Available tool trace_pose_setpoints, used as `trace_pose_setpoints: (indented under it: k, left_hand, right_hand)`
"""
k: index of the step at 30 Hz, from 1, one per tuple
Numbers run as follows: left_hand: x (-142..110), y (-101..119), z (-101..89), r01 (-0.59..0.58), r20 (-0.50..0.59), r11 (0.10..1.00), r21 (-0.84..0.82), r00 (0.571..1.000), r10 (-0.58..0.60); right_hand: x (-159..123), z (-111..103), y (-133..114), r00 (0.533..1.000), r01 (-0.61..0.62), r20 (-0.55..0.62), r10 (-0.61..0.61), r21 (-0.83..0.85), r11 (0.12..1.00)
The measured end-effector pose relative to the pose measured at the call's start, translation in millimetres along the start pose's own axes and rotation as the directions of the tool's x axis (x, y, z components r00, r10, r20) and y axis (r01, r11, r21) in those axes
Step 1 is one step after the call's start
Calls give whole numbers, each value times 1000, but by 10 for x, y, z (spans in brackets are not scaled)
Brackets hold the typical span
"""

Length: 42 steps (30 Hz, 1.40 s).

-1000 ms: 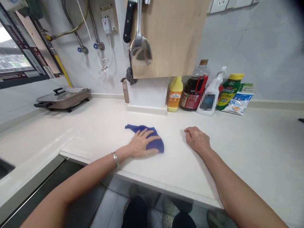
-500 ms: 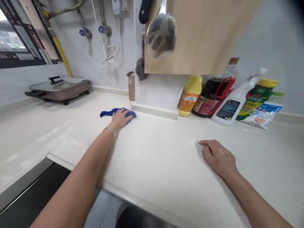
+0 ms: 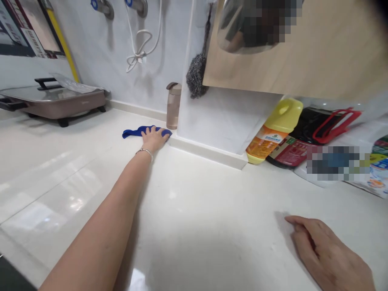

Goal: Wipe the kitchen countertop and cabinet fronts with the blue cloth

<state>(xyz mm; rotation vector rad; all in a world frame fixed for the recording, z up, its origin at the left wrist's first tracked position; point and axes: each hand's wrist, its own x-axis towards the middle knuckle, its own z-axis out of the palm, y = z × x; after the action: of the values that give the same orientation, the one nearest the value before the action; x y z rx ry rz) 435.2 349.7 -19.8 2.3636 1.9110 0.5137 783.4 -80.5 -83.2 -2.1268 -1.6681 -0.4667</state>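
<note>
My left hand (image 3: 154,139) is stretched far out across the white counter (image 3: 197,210), fingers lying flat on a blue cloth (image 3: 133,132) and pressing it down. The cloth lies beside a white raised ledge (image 3: 212,151), just in front of a small brown bottle (image 3: 173,105). A thin bracelet circles my left wrist. My right hand (image 3: 330,252) rests palm down on the counter at the lower right, fingers loosely extended, holding nothing.
A lidded electric pan (image 3: 57,101) stands at the far left. A steel scourer (image 3: 195,76) and a wooden board (image 3: 318,52) hang above the ledge. A yellow bottle (image 3: 274,131), a dark sauce bottle (image 3: 306,137) and packets crowd the right back wall.
My left hand has slid the blue cloth away from the counter's front toward the back wall, up to the ledge. The view has moved closer and lower; my right hand stays resting.
</note>
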Motion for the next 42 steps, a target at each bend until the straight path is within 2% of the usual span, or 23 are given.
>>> trace_pose_setpoints:
  k: [3, 5, 9, 13, 17, 20, 22, 25, 29, 30, 32, 34, 36, 38, 40, 42]
  left_hand:
    - [164, 15, 70, -21, 4, 1000, -6, 1000, 21]
    - [207, 10, 85, -37, 11, 999, -8, 999, 37]
    - [57, -32, -11, -69, 47, 998, -3, 996, 69]
    - [-391, -113, -238, -104, 92, 994, 23, 991, 101]
    - [-1019, -120, -437, -136, 129, 990, 35, 983, 131]
    - [-1552, 37, -490, -201, 148, 979, 19, 969, 196]
    - [-1932, 240, -493, -266, 165, 964, -1, 951, 262]
    - [-2538, 677, -498, -392, 212, 919, -39, 896, 391]
    - [-3333, 1403, -492, -552, 269, 829, -86, 789, 553]
    - [-3506, 1580, -478, -597, 265, 795, -107, 754, 601]
    - [-3791, 1884, -440, -691, 272, 686, -230, 631, 727]
    - [-3977, 2070, -418, -724, 285, 618, -307, 549, 786]
    - [-4062, 2093, -438, -737, 300, 563, -372, 479, 825]
    - [-4065, 1938, -508, -743, 297, 519, -423, 427, 854]
    - [-4009, 1631, -616, -738, 281, 505, -446, 420, 863]
    - [-3910, 1225, -747, -708, 282, 543, -452, 464, 840]
  right_hand:
    - [-9, 10, 83, 999, 8, 42, -8, 2, 1000]
    - [-10, 17, 81, 1000, -9, 29, 10, -23, 1000]
    - [17, 34, -24, 999, -27, -38, 25, -43, 999]
    - [52, 23, -183, 997, -47, -60, 46, -21, 999]
    - [91, -70, -367, 990, -138, -8, 137, -15, 990]
    - [136, -168, -455, 977, -195, 88, 195, -8, 981]
    - [161, -213, -468, 967, -221, 129, 219, 7, 975]
    - [173, -228, -431, 968, -222, 138, 212, 64, 973]
    - [167, -192, -330, 979, -199, 83, 186, 190, 962]
    - [167, -182, -301, 980, -198, 71, 186, 227, 954]
    - [172, -169, -242, 977, -214, 67, 204, 293, 932]
    - [174, -167, -187, 971, -237, 74, 226, 344, 909]
    - [168, -175, -149, 969, -243, 67, 236, 385, 890]
    - [150, -192, -140, 973, -223, 36, 228, 409, 885]
    - [127, -216, -160, 980, -182, -5, 201, 408, 895]
    - [106, -244, -203, 985, -139, -34, 167, 398, 907]
